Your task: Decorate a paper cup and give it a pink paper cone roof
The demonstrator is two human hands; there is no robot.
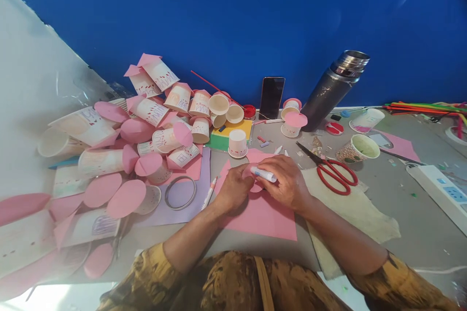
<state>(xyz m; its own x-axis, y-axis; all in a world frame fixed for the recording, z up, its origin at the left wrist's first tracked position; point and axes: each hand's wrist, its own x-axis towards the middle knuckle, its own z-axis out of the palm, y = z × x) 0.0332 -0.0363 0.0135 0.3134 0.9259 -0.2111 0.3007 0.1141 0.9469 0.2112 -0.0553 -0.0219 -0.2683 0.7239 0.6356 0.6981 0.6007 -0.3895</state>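
Both my hands meet over a pink paper sheet (pixel 266 216) lying on the grey table. My right hand (pixel 286 182) is closed round a white glue stick (pixel 263 174) held sideways, its tip pointing left. My left hand (pixel 235 188) pinches a small pink paper piece (pixel 251 175) right at the stick's tip. A white marker pen (pixel 209 193) lies just left of my left hand, on a lilac sheet (pixel 171 204).
A heap of paper cups with pink paper lids (pixel 146 126) fills the left. Red-handled scissors (pixel 333 171) lie to the right on a cloth. Behind stand a phone (pixel 272 97), a steel flask (pixel 333 88), several cups and a power strip (pixel 443 192).
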